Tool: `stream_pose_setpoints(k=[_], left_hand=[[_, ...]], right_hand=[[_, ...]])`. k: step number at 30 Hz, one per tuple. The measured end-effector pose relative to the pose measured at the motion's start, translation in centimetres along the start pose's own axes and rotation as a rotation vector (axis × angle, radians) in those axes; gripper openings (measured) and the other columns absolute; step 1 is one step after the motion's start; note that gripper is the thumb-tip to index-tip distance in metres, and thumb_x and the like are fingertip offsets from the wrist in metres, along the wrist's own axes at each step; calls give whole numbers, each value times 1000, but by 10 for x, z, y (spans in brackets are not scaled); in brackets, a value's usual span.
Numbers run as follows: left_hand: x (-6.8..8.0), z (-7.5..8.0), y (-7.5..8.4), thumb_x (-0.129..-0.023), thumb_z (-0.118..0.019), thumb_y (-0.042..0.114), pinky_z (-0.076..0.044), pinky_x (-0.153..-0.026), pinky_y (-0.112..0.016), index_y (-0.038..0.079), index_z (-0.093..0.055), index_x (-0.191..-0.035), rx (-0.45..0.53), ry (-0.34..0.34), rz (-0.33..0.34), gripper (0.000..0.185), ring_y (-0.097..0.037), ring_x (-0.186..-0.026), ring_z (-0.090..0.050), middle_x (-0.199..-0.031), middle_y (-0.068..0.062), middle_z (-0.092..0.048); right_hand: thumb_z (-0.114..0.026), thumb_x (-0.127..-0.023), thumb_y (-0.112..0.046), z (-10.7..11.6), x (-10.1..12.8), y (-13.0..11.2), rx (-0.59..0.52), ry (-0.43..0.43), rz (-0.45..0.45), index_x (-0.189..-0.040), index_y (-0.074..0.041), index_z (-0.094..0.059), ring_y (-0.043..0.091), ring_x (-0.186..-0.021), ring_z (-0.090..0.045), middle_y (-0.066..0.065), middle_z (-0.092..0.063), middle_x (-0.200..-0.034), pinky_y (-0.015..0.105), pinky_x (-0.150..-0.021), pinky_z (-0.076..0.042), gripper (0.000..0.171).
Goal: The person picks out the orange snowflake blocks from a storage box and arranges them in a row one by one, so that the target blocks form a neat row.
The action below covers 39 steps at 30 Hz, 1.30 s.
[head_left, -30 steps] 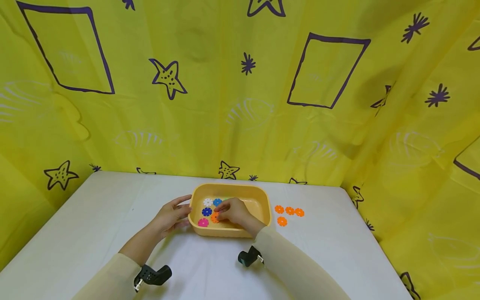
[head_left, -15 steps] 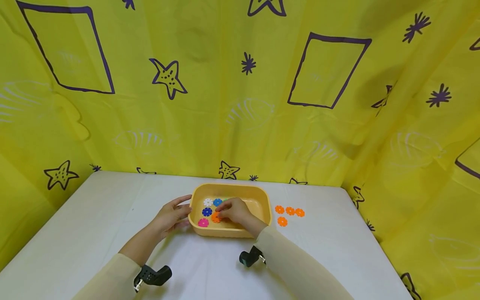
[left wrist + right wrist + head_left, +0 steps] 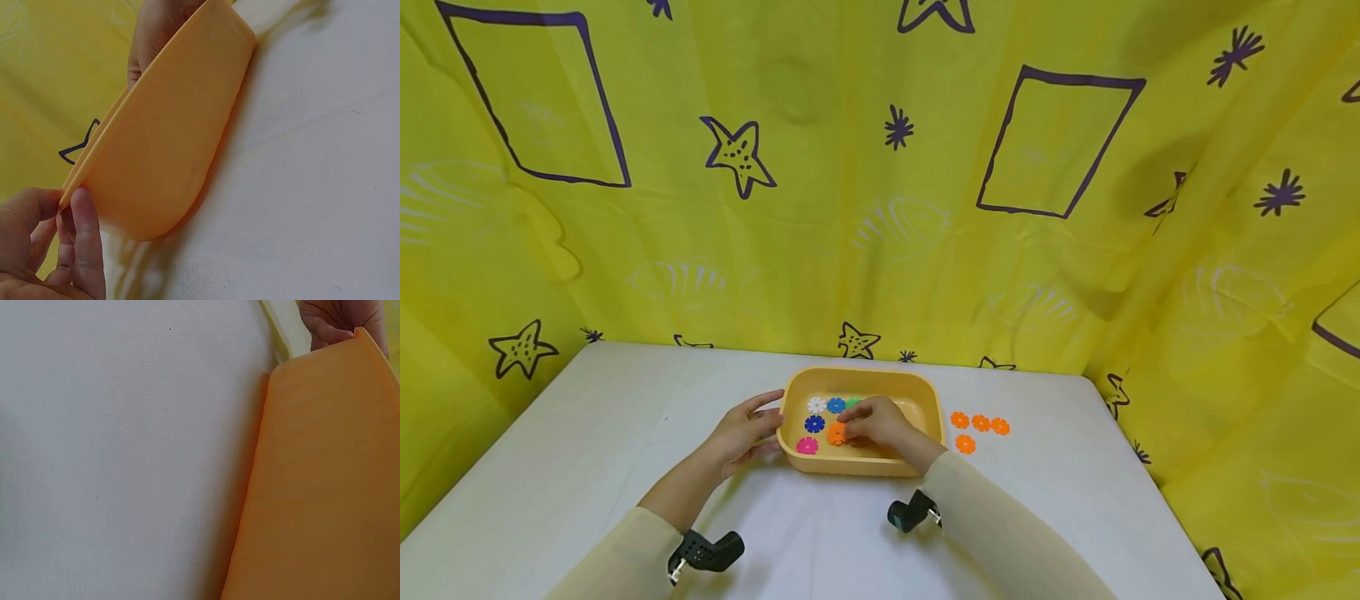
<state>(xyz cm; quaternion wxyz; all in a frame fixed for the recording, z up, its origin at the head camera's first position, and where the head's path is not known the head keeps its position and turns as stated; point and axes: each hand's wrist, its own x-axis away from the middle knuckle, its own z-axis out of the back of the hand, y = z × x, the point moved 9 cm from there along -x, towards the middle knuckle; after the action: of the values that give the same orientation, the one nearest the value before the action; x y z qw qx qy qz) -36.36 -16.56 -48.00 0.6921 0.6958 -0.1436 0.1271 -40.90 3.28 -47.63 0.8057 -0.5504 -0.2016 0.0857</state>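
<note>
Worktop (image 3: pixel 587 433): white cloth. Tub (image 3: pixel 925 400): light stiff plastic, mid-worktop; left hand (image 3: pixel 741 433) grips left rim. Orange disc (image 3: pixel 836 433): inside tub, thin, light, slippery, notched; take by edge. Right hand (image 3: pixel 876 421) pinches it.

A shallow orange tub (image 3: pixel 925 408) with rounded corners sits flat on the white table, near its far edge. Inside lie small flower-shaped discs: white (image 3: pixel 816 405), light blue (image 3: pixel 836 406), dark blue (image 3: pixel 814 423), pink (image 3: pixel 807 446), a bit of green (image 3: pixel 852 402), and an orange disc (image 3: pixel 837 433) near the middle. Four more orange discs (image 3: pixel 979 429) lie on the table just right of the tub.
</note>
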Motion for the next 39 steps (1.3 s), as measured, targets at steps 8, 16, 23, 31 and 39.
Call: stream_pose_setpoints(k=[8,16,23,31,39], left_hand=[[0,1,-1,-96,-59,12,-57,-70,-27,15,-39,-150,-14,13,-1,57,-17,-91,-67,-145,-25,-45],[-1,1,-1,-96,-59,12,-58,-70,-27,15,-38,-150,-8,16,-1,57,-17,-91,-68,-145,-25,-44],[-1,1,-1,-96,-59,11,-58,-70,-27,14,-38,-150,-7,12,-2,58,-18,-93,-67,-145,-25,-44],[0,1,0,-97,-58,11,-58,-71,-28,13,-38,-150,-31,18,-9,57,-18,-95,-67,-144,-25,-45],[1,0,1,-97,-58,12,-58,-71,-28,13,-38,-150,-45,21,-9,57,-18,-93,-67,-143,-25,-45]], right_hand=[[-69,-86,2,4,3,3,1,-12,-19,-108,6,-71,12,-69,-68,13,-72,-96,29,-69,-59,22],[-69,-86,3,11,9,4,-18,-7,-18,-107,7,-70,15,-72,-69,12,-72,-94,31,-72,-59,22],[-69,-86,2,20,14,6,-2,6,-31,-107,5,-71,13,-70,-67,11,-72,-94,30,-72,-59,22],[-68,-86,3,32,18,7,2,9,-29,-108,6,-70,13,-70,-65,10,-71,-94,29,-73,-58,22],[-68,-86,3,40,24,4,26,10,-29,-108,7,-70,13,-74,-66,11,-71,-95,31,-76,-59,22]])
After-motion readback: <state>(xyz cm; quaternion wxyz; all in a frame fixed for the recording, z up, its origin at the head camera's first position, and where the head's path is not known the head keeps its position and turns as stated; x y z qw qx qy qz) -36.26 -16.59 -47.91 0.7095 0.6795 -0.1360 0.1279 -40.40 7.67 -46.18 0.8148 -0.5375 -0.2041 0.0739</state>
